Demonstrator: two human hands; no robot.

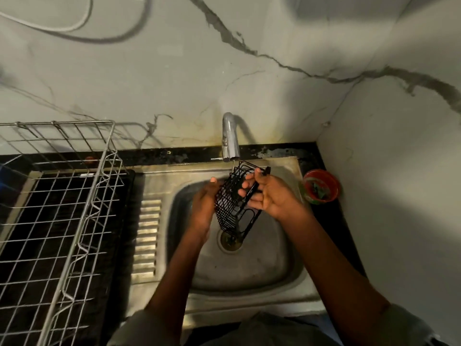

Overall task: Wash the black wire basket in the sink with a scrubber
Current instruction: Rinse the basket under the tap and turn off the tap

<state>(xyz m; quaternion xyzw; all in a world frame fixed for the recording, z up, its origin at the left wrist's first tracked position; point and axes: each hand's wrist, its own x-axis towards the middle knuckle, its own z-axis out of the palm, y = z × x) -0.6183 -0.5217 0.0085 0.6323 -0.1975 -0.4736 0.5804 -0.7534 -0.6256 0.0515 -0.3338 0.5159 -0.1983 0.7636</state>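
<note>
Both hands hold the black wire basket (233,199) under the running tap (230,137), over the sink (287,260): the right hand (268,193) with fingers curled round its frame, the left hand (204,203) with fingers pressed flat. It looks like rinsing; no scrubber shows.

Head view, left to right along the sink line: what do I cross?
Dish rack → ribbed drainboard → left hand → black basket → right hand → red cup.

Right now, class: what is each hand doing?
Left hand: open, flat against the black wire basket.
Right hand: fingers gripping the basket.
</note>
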